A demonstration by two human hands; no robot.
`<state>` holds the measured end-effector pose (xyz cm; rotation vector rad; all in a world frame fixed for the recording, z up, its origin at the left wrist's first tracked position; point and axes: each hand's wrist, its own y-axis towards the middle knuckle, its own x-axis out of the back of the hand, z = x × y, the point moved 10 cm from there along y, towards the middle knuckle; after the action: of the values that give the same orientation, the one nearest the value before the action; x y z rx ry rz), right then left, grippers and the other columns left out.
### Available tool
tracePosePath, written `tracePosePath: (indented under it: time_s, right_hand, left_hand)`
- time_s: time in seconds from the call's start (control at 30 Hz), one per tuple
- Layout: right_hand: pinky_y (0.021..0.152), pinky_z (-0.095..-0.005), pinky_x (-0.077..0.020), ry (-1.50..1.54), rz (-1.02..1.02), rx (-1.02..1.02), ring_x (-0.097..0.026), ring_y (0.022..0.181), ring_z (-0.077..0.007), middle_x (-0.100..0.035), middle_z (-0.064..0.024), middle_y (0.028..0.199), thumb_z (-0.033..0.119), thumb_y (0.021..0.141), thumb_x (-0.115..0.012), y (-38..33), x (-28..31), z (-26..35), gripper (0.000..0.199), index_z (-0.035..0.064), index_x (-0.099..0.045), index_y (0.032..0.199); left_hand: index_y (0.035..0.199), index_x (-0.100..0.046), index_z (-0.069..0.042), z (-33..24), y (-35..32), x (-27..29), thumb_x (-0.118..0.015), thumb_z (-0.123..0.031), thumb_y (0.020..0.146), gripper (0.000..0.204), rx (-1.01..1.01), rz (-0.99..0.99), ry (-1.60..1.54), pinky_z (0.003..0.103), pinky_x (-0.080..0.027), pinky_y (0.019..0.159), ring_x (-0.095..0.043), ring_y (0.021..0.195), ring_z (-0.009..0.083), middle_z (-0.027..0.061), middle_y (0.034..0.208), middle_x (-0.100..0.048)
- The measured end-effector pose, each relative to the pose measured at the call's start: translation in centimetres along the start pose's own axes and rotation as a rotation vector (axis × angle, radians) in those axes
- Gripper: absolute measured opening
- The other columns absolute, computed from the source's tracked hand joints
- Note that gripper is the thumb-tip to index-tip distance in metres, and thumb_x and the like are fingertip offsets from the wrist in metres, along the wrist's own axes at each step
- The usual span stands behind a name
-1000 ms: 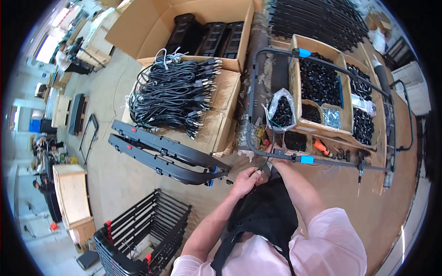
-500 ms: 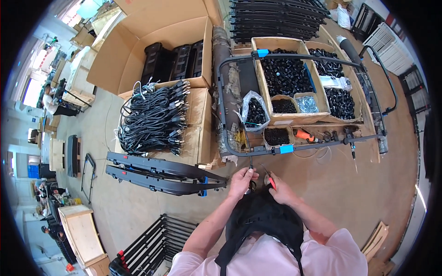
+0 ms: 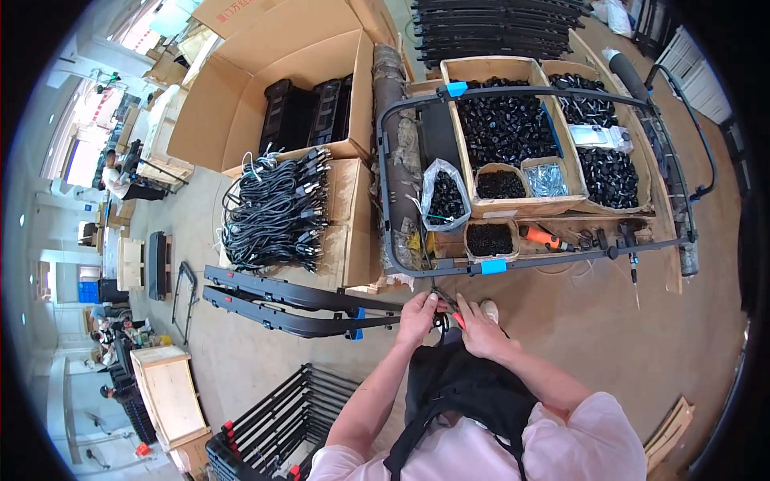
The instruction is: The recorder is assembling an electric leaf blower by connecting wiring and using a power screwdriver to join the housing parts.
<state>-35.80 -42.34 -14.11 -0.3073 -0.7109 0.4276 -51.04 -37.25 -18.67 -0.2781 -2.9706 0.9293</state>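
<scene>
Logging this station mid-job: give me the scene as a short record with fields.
Left hand: pinching black cord
Right hand: holding red-handled tool, exact kind unclear
Frame: dark, blue pieces on its rails, beyond the hands
Black parts: heaped in wooden box
Cables: piled on carton, left of frame
Orange tool: lying near frame's near rail

Head cam (L of pair), wide fisheye, looks down & fwd from wearer's head; L hand (image 3: 417, 318) & R hand (image 3: 481, 332) close, by nr edge of counter (image 3: 672, 272); floor (image 3: 249, 353) at L runs far back.
</scene>
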Motion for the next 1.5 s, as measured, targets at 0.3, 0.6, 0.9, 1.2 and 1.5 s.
tracePosePath:
  time_s: [0.3,0.6,0.9,1.2,1.5]
  right_hand:
    - [0.106,-0.0562,-0.0479,-0.070,0.076,0.125,-0.056,0.120,-0.0461,-0.051,-0.0271,0.132,0.001,0.091,-0.058,-0.1,1.1,0.2,0.083,-0.0008,-0.022,0.166]
    - [0.098,-0.0544,-0.0499,-0.279,-0.023,0.111,-0.059,0.109,-0.0465,-0.056,-0.0278,0.118,0.012,0.085,-0.070,-0.8,2.3,1.1,0.088,0.0020,-0.030,0.163]
    - [0.095,-0.0540,-0.0525,-0.098,-0.134,-0.066,-0.062,0.107,-0.0477,-0.057,-0.0274,0.113,0.021,0.081,-0.079,-1.8,2.9,2.2,0.093,0.0112,-0.036,0.163]
    - [0.081,-0.0531,-0.0572,-0.221,-0.372,-0.063,-0.066,0.097,-0.0431,-0.056,-0.0232,0.104,0.019,0.079,-0.075,-3.3,2.5,4.8,0.089,0.0233,-0.044,0.162]
    - [0.082,-0.0517,-0.0594,-0.254,-0.509,-0.194,-0.064,0.104,-0.0435,-0.054,-0.0224,0.112,0.022,0.081,-0.076,-3.1,0.8,7.9,0.086,0.0243,-0.044,0.161]
  left_hand:
    - [0.108,-0.071,0.002,-0.5,-0.6,0.2,-0.052,-0.024,0.113,0.032,-0.054,-0.137,0.259,0.033,-0.056,0.082,-0.071,0.087,0.0146,0.0084,0.092,-0.077]
    - [0.109,-0.071,0.003,-1.7,-1.2,-0.8,-0.052,-0.024,0.113,0.032,-0.117,-0.139,0.255,0.031,-0.053,0.079,-0.064,0.083,0.0119,0.0048,0.089,-0.073]
    - [0.119,-0.069,-0.002,0.3,0.1,-0.4,-0.054,-0.024,0.114,0.027,-0.099,-0.004,-0.005,0.025,-0.045,0.076,-0.052,0.083,0.0063,-0.0029,0.093,-0.063]
    - [0.116,-0.073,-0.002,-9.3,1.3,4.9,-0.059,-0.023,0.108,0.026,-0.270,-0.173,0.346,0.036,-0.052,0.087,-0.067,0.098,0.0155,0.0081,0.098,-0.075]
    - [0.100,-0.074,-0.004,-16.8,4.8,-0.7,-0.069,-0.040,0.096,0.036,-0.911,-0.158,1.487,0.050,-0.048,0.094,-0.067,0.100,0.0367,0.0185,0.093,-0.076]
